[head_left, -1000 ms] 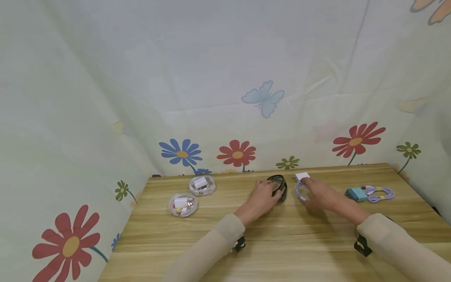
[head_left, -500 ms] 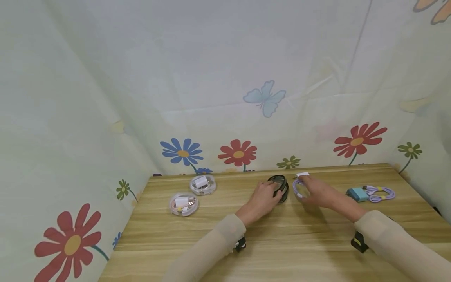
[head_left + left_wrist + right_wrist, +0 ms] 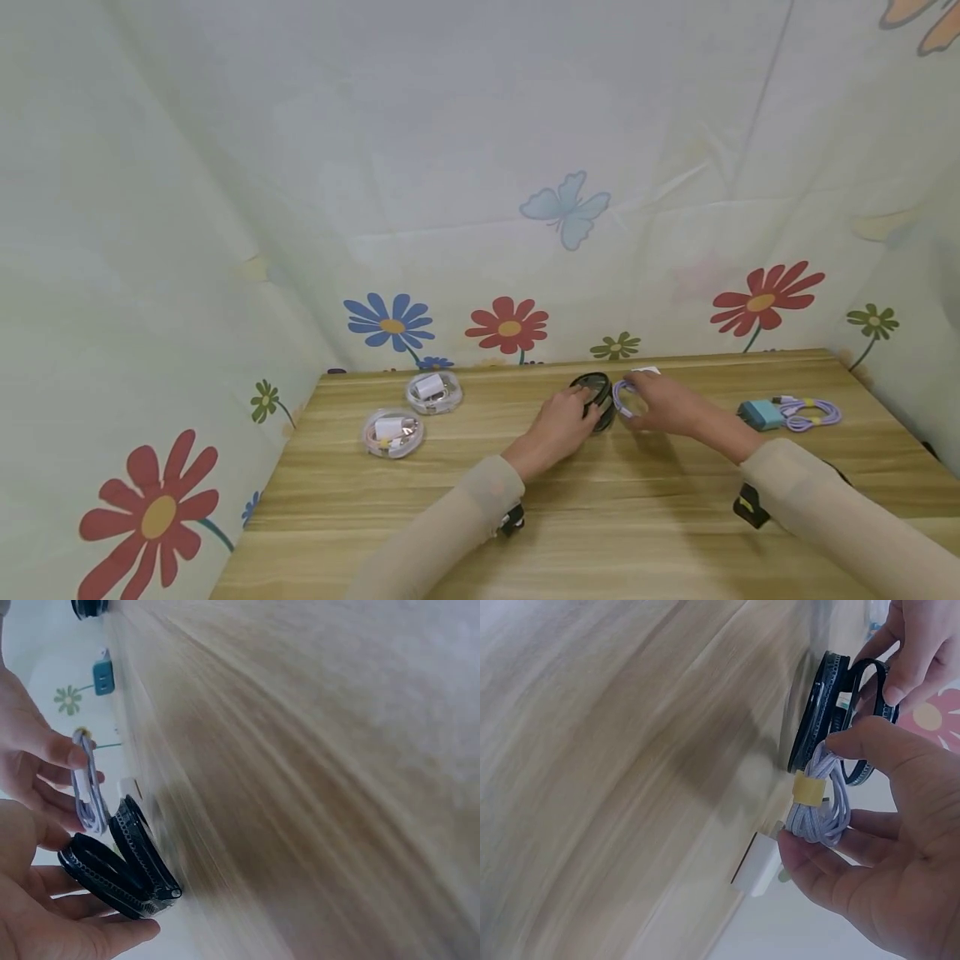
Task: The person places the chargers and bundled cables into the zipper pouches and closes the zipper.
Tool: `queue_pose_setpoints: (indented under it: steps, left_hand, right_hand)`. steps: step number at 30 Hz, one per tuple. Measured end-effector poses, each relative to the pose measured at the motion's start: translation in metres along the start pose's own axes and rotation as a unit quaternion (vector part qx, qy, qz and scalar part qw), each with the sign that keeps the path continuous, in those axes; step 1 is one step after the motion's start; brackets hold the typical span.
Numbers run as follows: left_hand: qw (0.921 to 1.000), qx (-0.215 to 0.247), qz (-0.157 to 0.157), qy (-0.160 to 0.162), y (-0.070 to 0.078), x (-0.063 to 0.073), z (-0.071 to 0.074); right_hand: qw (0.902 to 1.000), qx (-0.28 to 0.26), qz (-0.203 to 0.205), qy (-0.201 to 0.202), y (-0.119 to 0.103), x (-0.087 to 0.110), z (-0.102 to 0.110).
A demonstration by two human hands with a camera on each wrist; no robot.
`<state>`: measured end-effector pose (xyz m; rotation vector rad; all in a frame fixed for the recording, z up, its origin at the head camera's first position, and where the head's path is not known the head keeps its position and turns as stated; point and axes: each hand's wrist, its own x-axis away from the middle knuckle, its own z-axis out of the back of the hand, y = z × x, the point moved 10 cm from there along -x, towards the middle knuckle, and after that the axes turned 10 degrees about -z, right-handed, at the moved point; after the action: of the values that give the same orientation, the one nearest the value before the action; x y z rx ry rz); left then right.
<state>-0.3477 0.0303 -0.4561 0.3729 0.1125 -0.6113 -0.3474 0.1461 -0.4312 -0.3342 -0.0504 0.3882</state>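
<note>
A round black zip case (image 3: 594, 378) stands unfolded near the table's back edge, its two halves parted like a clamshell. My left hand (image 3: 557, 423) grips one half, thumb and fingers at its rim; the zip teeth show in the left wrist view on the case (image 3: 101, 879). Right beside the case, my right hand (image 3: 670, 405) pinches a coiled lilac cable (image 3: 819, 823) bound with a yellow tie (image 3: 808, 790). In the right wrist view the coil overlaps the case's edge. Behind the right hand lies a white charger plug (image 3: 756, 864), mostly hidden in the head view.
Two clear round cases, a nearer one (image 3: 392, 433) and a farther one (image 3: 434, 392), hold white chargers and cables at the left. To the right lie a teal charger (image 3: 762, 414) and another coiled lilac cable (image 3: 813, 415). A flower-printed curtain (image 3: 450, 250) hangs behind the wooden table (image 3: 600, 533).
My right hand has moved left with the lilac cable, from beside the white charger to the black case. The left hand keeps its grip on the case, nearly still.
</note>
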Motion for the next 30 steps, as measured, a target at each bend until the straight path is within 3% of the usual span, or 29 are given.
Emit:
queue_pose_setpoints:
  steps: [9, 16, 19, 23, 30]
  left_hand:
    - [0.9998, 0.02, 0.003, 0.003, -0.003, 0.0, 0.001]
    - [0.9924, 0.114, 0.033, 0.03, -0.015, 0.001, 0.009]
    - [0.9895, 0.134, 0.043, 0.032, -0.018, 0.002, 0.011]
    - [0.9897, 0.132, 0.046, 0.031, -0.02, 0.002, 0.01]
    - [0.9949, 0.095, 0.007, 0.033, -0.01, 0.001, 0.01]
  right_hand:
    - [0.9998, 0.005, -0.003, -0.02, -0.005, -0.007, -0.012]
    - [0.9999, 0.008, 0.008, -0.011, -0.006, -0.008, -0.011]
    - [0.9999, 0.009, 0.009, -0.011, -0.005, -0.008, -0.012]
    - [0.9997, 0.014, 0.004, -0.018, -0.004, -0.009, -0.015]
    - [0.9994, 0.012, -0.009, -0.032, -0.004, -0.013, -0.015]
